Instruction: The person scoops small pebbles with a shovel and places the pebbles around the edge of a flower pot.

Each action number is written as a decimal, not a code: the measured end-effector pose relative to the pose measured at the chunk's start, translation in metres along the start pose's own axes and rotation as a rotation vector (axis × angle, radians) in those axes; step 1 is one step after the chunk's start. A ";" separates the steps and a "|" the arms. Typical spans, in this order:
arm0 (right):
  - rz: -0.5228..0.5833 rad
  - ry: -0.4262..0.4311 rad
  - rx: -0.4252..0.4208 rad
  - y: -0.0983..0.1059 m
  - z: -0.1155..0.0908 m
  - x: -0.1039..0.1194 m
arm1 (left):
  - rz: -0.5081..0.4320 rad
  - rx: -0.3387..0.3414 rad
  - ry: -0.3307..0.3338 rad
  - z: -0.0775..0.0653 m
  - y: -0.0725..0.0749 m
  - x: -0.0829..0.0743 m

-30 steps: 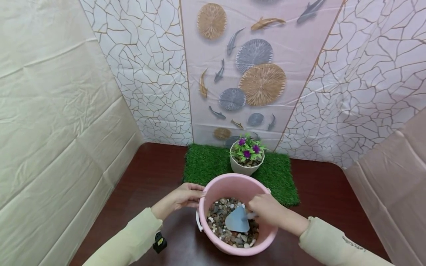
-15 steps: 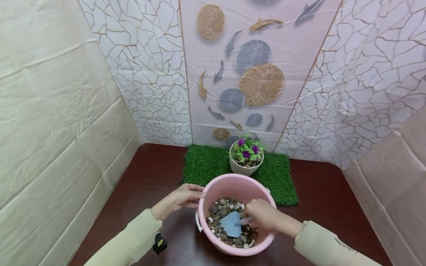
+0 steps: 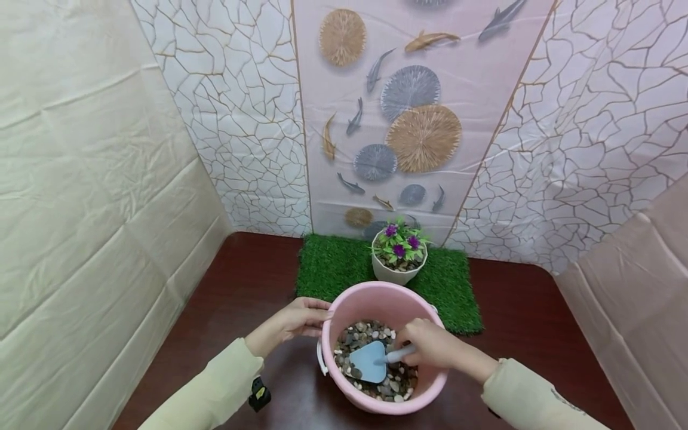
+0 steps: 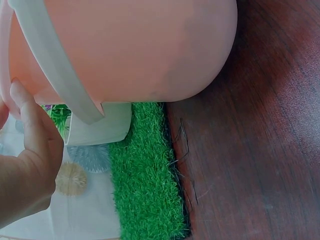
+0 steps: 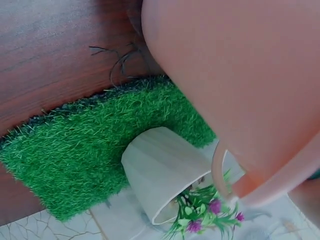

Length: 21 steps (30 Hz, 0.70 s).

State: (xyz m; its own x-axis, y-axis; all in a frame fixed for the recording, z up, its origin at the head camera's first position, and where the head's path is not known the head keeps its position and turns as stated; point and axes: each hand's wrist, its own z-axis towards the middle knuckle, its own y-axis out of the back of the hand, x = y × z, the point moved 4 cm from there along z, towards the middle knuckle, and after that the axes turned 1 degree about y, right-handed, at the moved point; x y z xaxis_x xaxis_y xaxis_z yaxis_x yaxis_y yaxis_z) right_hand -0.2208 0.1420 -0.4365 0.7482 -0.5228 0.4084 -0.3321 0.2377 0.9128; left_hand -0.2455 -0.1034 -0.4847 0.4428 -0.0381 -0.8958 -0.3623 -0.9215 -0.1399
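A pink bucket (image 3: 395, 408) with a white handle (image 3: 321, 358) stands on the table, its bottom covered with mixed pebbles (image 3: 386, 391). My left hand (image 3: 297, 318) pinches its left rim, fingertips over the edge, also seen on the rim in the left wrist view. Inside the bucket, my right hand (image 3: 430, 344) grips the grey handle of a small light-blue hand shovel (image 3: 368, 362). The shovel's blade points left, low over the pebbles, with a few dark stones at its left edge. In the right wrist view the bucket wall hides my right fingers.
Right behind the bucket, a white pot (image 3: 395, 275) with purple flowers (image 3: 399, 248) stands on a green artificial grass mat (image 3: 335, 269). The dark red-brown table (image 3: 236, 280) ends against patterned cloth walls (image 3: 247, 119) at the back and plain cloth at both sides.
My right hand has drawn the shovel leftward and turned its blade across the pebbles; a few stones now show at the blade's left edge. My left hand stays on the rim.
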 end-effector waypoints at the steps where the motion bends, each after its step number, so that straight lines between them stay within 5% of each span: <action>1: 0.031 -0.008 0.001 0.001 -0.001 -0.001 | -0.002 -0.001 0.002 0.000 0.000 0.001; 21: 0.149 -0.119 -0.117 0.058 -0.015 -0.024 | 0.001 -0.017 0.004 0.001 0.000 0.001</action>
State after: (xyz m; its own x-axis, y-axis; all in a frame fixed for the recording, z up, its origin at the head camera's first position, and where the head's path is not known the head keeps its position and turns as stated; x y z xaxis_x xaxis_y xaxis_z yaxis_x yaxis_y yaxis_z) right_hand -0.2493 0.1810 -0.3938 0.6206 -0.5664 0.5423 -0.3597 0.4090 0.8387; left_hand -0.2457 -0.1033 -0.4859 0.4454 -0.0408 -0.8944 -0.3488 -0.9280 -0.1313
